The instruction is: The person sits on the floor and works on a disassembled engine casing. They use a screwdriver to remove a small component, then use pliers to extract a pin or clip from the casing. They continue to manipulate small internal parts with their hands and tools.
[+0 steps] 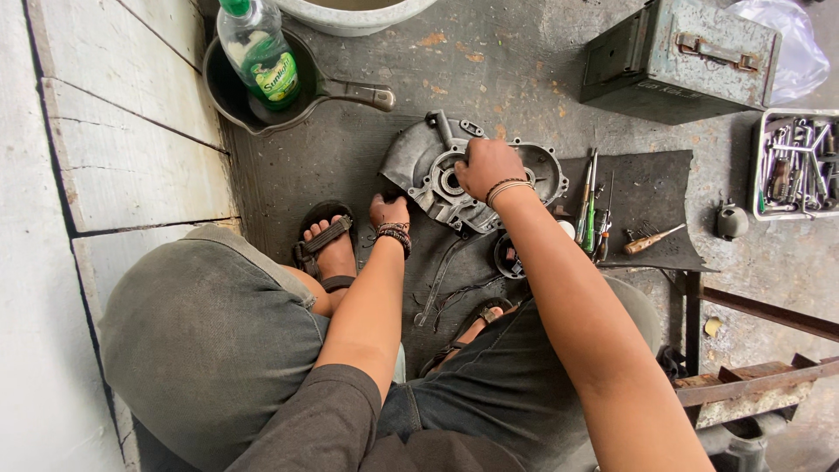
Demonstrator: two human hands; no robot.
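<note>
Screwdrivers (591,203) crowd right; bare floor (350,149) left of engine cover (437,175)

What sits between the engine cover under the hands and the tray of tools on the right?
In the head view, between the engine cover and the tool tray lies a dark mat carrying screwdrivers and a wooden-handled tool; past it, a small grey part on bare concrete.

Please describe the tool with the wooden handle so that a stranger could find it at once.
Find the dark rubber mat right of the grey engine cover. Near its right front corner lies the tool, apart from the green screwdrivers. It alone has a pale wooden handle.
</note>
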